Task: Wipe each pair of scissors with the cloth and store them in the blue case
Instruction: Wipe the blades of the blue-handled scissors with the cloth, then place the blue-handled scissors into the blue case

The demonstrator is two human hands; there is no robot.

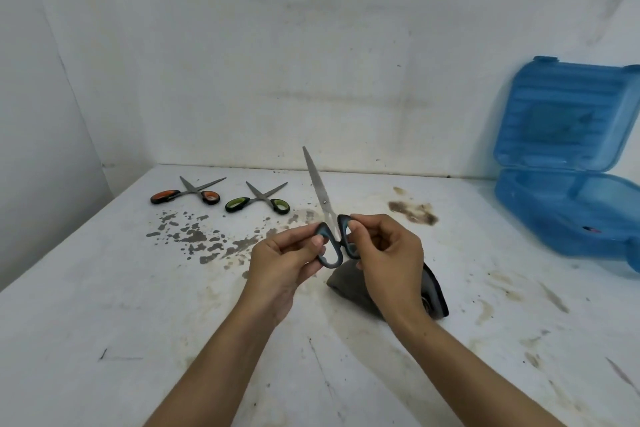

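1. You hold the blue-handled scissors (329, 218) above the dark cloth (349, 282), blades shut, tips up.
2. Left hand (284, 260) and right hand (384, 253) each pinch one handle loop.
3. Orange-handled scissors (187, 192) and green-handled scissors (258, 201) lie far left of the cloth, blue case (568, 163) open to its right.

Translucent blue case (568, 121), grey cloth (349, 282)

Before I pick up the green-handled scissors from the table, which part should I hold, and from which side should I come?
Probably best by the handles. The green-handled scissors lie flat and open on the table, with both green loops pointing toward you and the blade tips spread toward the wall. Come from the near side, from above, and pinch one loop; that should keep your fingers away from the open blades.
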